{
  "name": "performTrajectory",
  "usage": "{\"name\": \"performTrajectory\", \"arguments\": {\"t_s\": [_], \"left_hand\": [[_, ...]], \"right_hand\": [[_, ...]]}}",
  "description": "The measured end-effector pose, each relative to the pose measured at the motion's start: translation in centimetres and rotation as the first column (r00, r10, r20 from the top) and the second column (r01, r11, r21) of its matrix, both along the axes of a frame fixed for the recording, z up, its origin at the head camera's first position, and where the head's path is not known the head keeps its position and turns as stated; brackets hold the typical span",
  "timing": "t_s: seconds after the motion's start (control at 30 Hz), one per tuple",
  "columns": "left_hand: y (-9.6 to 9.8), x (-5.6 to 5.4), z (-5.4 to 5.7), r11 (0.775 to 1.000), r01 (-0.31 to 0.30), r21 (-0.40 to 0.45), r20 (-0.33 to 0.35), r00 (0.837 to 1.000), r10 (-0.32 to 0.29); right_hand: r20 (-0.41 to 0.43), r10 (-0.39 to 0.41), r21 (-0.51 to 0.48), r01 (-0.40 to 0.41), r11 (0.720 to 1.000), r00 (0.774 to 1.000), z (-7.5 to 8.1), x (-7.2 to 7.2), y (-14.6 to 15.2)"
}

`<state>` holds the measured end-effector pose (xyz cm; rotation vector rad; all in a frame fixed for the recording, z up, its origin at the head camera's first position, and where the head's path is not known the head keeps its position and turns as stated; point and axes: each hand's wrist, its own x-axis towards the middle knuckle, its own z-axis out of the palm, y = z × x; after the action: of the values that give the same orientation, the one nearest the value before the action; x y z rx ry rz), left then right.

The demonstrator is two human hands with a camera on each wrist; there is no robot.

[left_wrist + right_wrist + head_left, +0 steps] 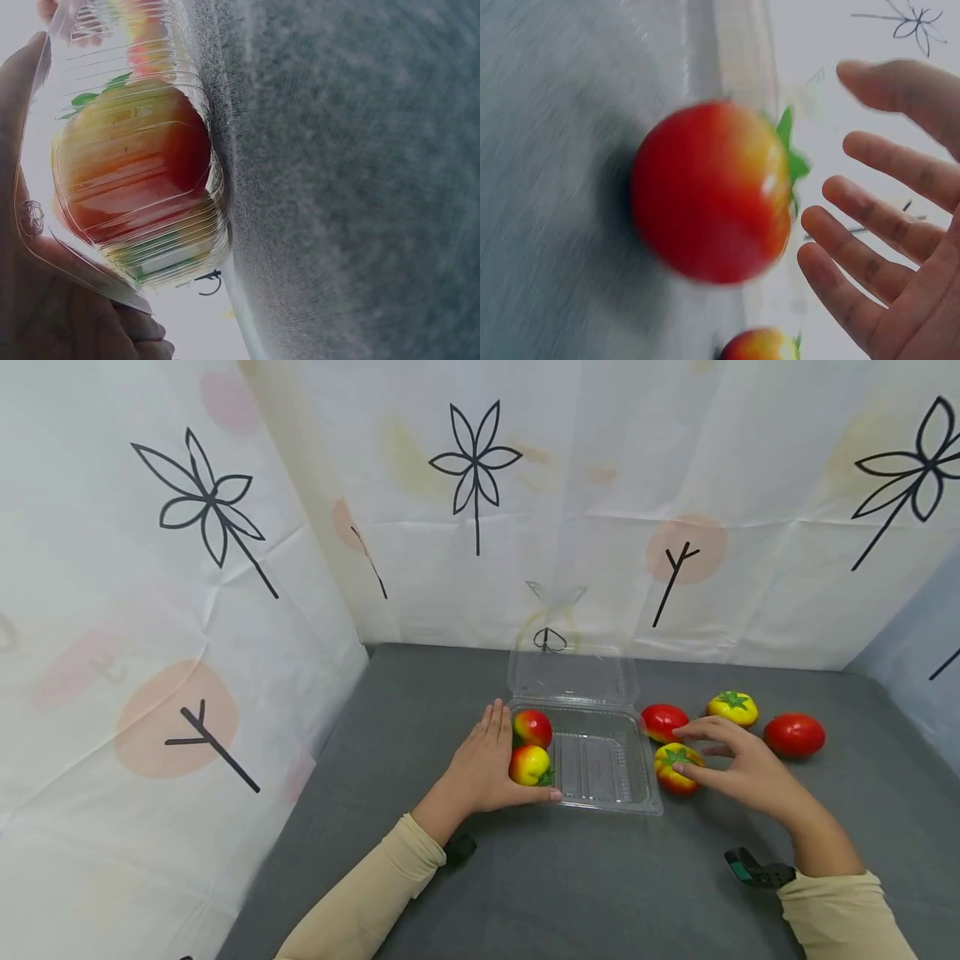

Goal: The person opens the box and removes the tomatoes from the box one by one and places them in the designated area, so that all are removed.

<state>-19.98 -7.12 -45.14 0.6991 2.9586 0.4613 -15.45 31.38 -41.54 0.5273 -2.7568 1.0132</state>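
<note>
A clear plastic clamshell box [600,760] stands with its lid [573,677] raised behind it. Inside, along the left side, lie a red-and-yellow tomato [533,727] and a yellower tomato [530,766] with green leaves, also visible through the wall as a tomato [135,161] in the left wrist view. My left hand [487,768] rests against the box's left side, fingers straight, thumb along the front edge. My right hand [738,768] hovers with spread fingers over a yellow-and-red tomato [677,770]. In the right wrist view, a gap separates the fingers [847,247] from a red-and-yellow tomato [712,191].
Right of the box a red tomato [663,722] lies close to its wall. Farther right are a yellow tomato [732,708] and another red tomato [795,735]. The grey tabletop [570,885] ends at a patterned white cloth [600,543] behind.
</note>
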Motion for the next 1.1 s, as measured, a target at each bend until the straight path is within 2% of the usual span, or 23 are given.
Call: {"name": "performTrajectory", "arguments": {"t_s": [0.2,0.4,0.77,0.97,1.1], "left_hand": [[0.1,0.0,0.0,1.000,0.000,0.000,0.000,1.000,0.000],[0.1,0.0,0.1,1.000,-0.006,0.000,0.001,1.000,0.006],[-0.3,-0.4,0.4,1.000,0.008,-0.012,0.000,1.000,-0.008],[-0.7,-0.4,0.6,0.999,0.029,-0.018,-0.013,1.000,-0.029],[-0.7,-0.3,0.6,0.999,0.044,-0.021,-0.015,0.999,-0.045]], "right_hand": [[-0.032,0.065,-0.054,-0.067,0.996,0.997,1.1,-0.6,-2.5],[-0.038,0.165,-0.047,-0.167,0.985,0.986,1.0,-1.6,-6.0],[0.016,0.369,-0.070,-0.367,0.928,0.929,-0.4,-2.6,-11.8],[0.008,0.428,-0.071,-0.426,0.902,0.904,-0.5,-2.7,-13.5],[0.042,0.442,-0.069,-0.439,0.896,0.896,-0.4,-2.8,-14.4]]}}
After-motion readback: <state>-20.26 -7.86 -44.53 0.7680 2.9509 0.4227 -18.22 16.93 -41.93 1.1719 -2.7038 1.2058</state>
